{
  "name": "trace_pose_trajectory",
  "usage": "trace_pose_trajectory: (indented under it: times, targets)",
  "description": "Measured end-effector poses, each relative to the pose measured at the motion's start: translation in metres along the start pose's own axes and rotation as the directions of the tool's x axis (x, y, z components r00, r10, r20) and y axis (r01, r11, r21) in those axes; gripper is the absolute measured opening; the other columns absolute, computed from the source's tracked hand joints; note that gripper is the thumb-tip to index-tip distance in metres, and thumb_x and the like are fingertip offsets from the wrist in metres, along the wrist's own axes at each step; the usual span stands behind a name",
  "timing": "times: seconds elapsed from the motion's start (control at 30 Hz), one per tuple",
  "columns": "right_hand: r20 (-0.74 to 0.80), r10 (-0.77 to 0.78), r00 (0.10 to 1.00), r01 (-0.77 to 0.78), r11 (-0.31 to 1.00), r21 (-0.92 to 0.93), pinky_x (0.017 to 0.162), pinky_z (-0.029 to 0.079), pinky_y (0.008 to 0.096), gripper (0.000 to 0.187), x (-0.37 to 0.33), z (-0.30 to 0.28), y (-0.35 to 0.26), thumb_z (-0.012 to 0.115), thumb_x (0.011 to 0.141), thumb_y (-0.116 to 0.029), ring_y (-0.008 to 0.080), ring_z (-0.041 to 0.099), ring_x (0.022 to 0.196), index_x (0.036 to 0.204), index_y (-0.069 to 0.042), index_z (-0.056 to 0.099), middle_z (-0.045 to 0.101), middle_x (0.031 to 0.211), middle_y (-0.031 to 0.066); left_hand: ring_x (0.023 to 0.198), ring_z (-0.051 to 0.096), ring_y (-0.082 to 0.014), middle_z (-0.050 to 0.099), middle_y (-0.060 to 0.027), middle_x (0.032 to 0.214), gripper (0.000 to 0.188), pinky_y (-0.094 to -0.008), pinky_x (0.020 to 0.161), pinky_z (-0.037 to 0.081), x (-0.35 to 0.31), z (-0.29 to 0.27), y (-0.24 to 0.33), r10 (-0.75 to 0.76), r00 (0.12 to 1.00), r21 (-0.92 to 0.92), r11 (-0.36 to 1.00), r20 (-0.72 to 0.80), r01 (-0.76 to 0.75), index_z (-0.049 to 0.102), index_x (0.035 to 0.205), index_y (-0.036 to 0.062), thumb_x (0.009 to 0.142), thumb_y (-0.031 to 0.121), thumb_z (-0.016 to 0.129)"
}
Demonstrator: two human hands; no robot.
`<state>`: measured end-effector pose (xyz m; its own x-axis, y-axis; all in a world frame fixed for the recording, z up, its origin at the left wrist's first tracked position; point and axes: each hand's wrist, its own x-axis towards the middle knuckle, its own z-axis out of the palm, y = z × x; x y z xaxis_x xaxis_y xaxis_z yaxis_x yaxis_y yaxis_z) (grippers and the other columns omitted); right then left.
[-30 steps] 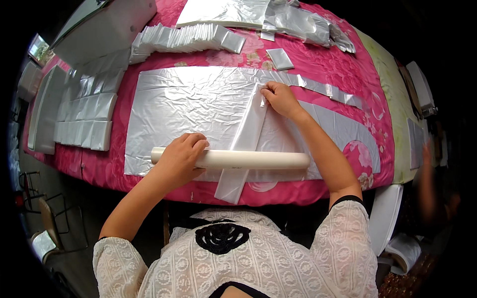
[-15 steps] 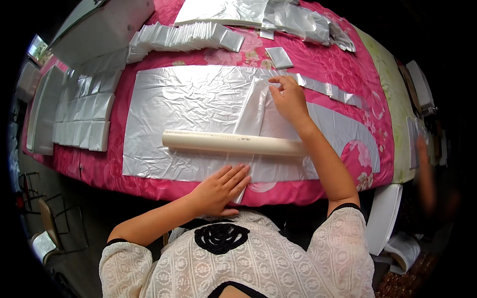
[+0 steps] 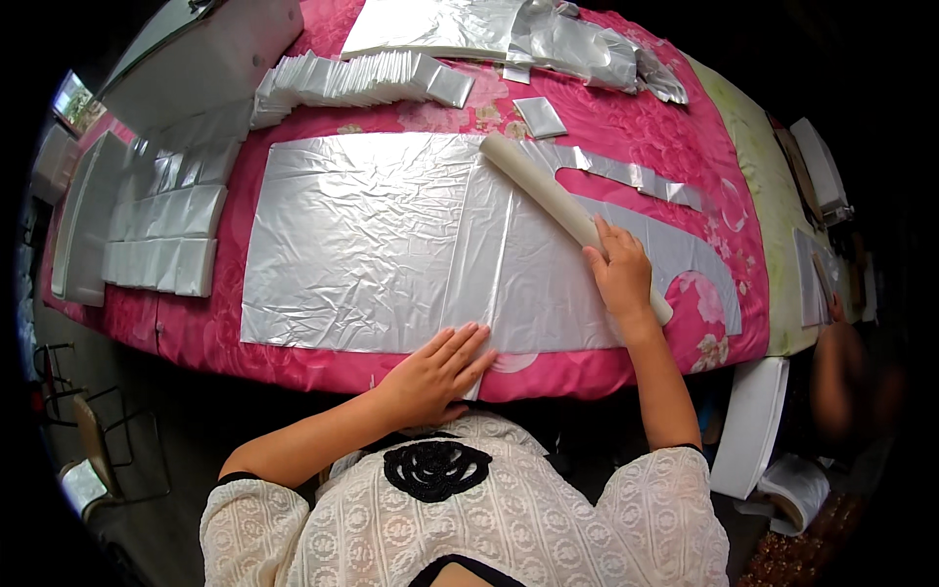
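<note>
Gripping a white tube (image 3: 543,188) with the right hand (image 3: 618,274), tilted from 11 down to 5 o'clock across a silver film sheet (image 3: 352,245), on its 3 o'clock side. Clamped on the tube with fingers and thumb, nearer its 5 o'clock end. Pressing the left hand (image 3: 435,380) flat at the sheet's 6 o'clock edge, at the near end of a long folded strip (image 3: 476,245), with fingers straight and only slightly apart.

Spread beneath it all, as support: the bench (image 3: 293,367), under pink floral cloth.

Can see to 9 o'clock rows of folded silver packets (image 3: 161,210) close beside a pale tray-like piece (image 3: 88,215); cannot tell whether set inside it. Can make out a large white box (image 3: 205,64) at 10 o'clock, with its inside hidden from view. Can find a fanned row of packets (image 3: 362,80) at 11, stacked flat film (image 3: 425,29) at 12, and a loose packet (image 3: 540,117) at 1. Can glimpse a co-worker's arm (image 3: 838,367), blurred, between 3 and 4.
</note>
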<state>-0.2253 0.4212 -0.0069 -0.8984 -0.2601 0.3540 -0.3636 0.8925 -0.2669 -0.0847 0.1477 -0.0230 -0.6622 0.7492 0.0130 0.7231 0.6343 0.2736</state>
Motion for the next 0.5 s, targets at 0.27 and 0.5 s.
trace_pose_trajectory:
  times: [0.27, 0.5]
  targets:
    - [0.242, -0.388, 0.889, 0.290, 0.888, 0.356, 0.080, 0.045, 0.0368, 0.047, -0.028, -0.019, -0.055, 0.069, 0.070, -0.015, 0.0265, 0.056, 0.092, 0.116, -0.012, 0.058, 0.061, 0.100, 0.0083, 0.132, 0.027, -0.0356, 0.028, -0.0235, 0.141, 0.081, -0.0447, 0.107, 0.024, -0.002, 0.021, 0.018, -0.060, 0.992, -0.027, 0.998, -0.111, 0.057, 0.035, 0.133, 0.0025, 0.066, 0.035, 0.067]
    - [0.117, -0.458, 0.881, 0.396, 0.851, 0.346, 0.085, 0.042, 0.0380, 0.046, 0.014, 0.024, -0.081, 0.069, 0.070, -0.011, 0.0279, 0.055, 0.096, 0.115, -0.012, 0.058, 0.061, 0.104, 0.0074, 0.132, 0.028, -0.0359, 0.029, -0.0228, 0.141, 0.068, -0.0456, 0.106, 0.024, 0.000, 0.039, 0.027, -0.071, 0.986, 0.161, 0.982, -0.153, 0.096, 0.036, 0.133, 0.0020, 0.073, 0.026, 0.057]
